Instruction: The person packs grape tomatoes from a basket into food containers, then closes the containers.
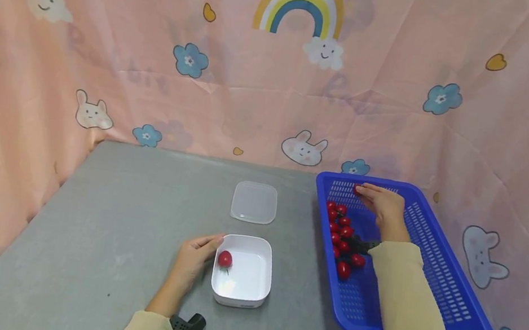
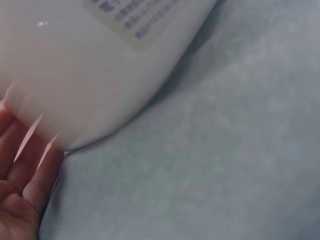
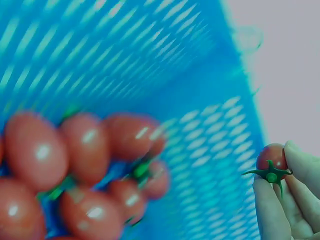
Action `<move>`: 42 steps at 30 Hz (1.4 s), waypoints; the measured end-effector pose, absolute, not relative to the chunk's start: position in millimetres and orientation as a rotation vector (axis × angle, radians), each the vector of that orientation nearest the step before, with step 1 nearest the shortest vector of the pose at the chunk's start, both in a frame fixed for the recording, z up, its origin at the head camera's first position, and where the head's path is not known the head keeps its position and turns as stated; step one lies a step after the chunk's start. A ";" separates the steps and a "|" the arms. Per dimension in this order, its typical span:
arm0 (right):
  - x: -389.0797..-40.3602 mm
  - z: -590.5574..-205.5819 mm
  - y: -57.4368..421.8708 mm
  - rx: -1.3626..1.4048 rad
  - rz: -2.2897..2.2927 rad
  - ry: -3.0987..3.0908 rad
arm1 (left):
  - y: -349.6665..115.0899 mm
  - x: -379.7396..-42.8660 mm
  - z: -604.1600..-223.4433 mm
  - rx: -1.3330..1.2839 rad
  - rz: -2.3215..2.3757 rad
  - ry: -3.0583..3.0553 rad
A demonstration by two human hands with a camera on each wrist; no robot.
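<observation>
My right hand [image 1: 384,205] pinches a cherry tomato [image 3: 272,159] between thumb and fingertips, above the far end of the blue basket [image 1: 342,313]. The tomato's green calyx faces the right wrist camera. More cherry tomatoes [image 1: 346,232] lie along the basket's left side. My left hand [image 1: 192,260] touches the left side of a white square container [image 1: 247,282] near its far left corner. Its fingers [image 2: 47,172] lie fairly straight against the outer wall, with the tips partly hidden. One cherry tomato [image 1: 225,259] sits inside the container, by its left wall.
A translucent lid [image 1: 255,202] lies flat on the grey table [image 1: 122,223], just beyond the container. The basket stands to the right, with its raised rim around the tomatoes. A pink patterned curtain [image 1: 252,106] hangs behind the table and at both sides.
</observation>
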State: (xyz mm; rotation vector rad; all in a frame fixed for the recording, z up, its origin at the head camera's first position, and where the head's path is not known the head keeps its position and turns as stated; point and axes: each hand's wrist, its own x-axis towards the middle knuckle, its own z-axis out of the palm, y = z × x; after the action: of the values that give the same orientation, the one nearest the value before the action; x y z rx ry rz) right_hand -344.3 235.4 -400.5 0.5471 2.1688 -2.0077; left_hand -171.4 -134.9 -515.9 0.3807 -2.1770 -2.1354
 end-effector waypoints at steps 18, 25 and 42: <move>-311.8 -354.3 209.7 0.265 -1.868 2.324 | -131.6 -172.9 -513.5 0.297 -2.228 -2.070; -295.1 -351.4 199.1 0.146 -1.935 2.258 | -131.3 -170.2 -510.6 0.320 -2.192 -2.039; -265.1 -353.3 171.7 0.005 -1.981 2.118 | -135.9 -169.8 -516.1 0.249 -2.155 -2.114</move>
State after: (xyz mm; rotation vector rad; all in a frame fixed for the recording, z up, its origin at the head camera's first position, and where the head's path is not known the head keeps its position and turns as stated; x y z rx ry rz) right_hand -265.1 171.7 -353.3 0.0047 2.1180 -1.9805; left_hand -169.8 -135.9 -516.1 0.2489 -2.1141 -2.1550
